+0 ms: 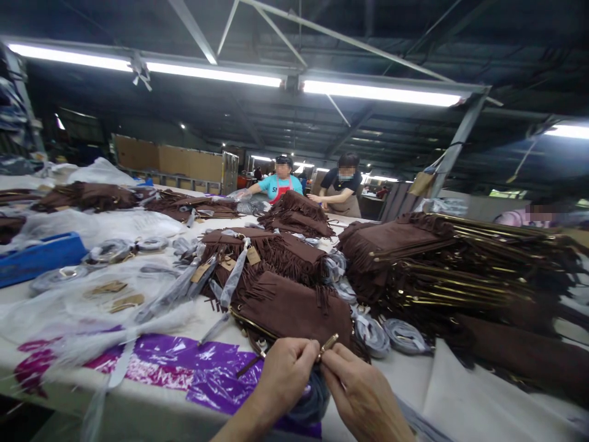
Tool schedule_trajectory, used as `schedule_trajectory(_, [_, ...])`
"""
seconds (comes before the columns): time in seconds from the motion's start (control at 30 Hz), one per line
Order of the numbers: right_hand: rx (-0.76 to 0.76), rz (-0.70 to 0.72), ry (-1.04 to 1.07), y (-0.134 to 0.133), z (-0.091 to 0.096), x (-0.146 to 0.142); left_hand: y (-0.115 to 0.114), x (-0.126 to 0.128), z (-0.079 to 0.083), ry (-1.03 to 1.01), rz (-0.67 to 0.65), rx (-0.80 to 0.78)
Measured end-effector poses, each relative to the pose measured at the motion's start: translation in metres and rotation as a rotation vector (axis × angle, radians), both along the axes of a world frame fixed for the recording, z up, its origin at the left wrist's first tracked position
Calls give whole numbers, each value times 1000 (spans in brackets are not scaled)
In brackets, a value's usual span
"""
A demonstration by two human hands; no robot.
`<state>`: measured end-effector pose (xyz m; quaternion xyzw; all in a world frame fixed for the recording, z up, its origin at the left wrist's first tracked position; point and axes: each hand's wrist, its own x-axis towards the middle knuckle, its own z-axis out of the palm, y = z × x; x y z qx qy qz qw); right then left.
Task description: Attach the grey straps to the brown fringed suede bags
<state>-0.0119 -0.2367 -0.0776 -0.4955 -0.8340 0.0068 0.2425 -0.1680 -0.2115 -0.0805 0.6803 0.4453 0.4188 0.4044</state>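
Just above the table's near edge, my left hand (286, 368) and my right hand (354, 383) meet with fingers pinched around a small gold metal clasp (328, 345). A dark grey-blue coiled strap (311, 398) hangs beneath my fingers, partly hidden by them; it looks attached to the clasp. Right behind my hands lies a brown fringed bag (294, 307) with a gold zipper along its edge. Coiled straps in clear wrap (372, 334) rest to the right of that bag.
A tall stack of brown bags (414, 245) stands at the right. Purple plastic (221, 371) covers the front edge. Brown tags (126, 302), white plastic wrap (41, 313) and a blue bin (43, 256) sit at left. Two people (281, 184) work across the table.
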Motion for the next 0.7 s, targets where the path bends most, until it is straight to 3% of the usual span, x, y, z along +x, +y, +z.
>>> schedule_trajectory(0.13, [33,32,68,1,-6,4,8,5,4,82,42,64])
schedule_trajectory(0.27, [365,-64,228,-2,-13,12,8,3,10,169,186,367])
schedule_trajectory(0.33, [549,-137,279,-4,-11,11,5,1,19,170,151,511])
schedule_trajectory(0.4, [613,-150,297,-3,-5,6,1,1,32,141,50,584])
schedule_trajectory(0.47, [526,-78,352,0,2,-2,-2,2,47,132,-27,607])
schedule_trajectory(0.57, [237,64,535,7,8,-10,5,-5,64,181,-135,613])
schedule_trajectory(0.63, [24,94,657,11,4,-8,19,-22,64,260,-287,590])
schedule_trajectory(0.7, [-178,91,776,14,-3,-1,37,-50,52,416,-389,553])
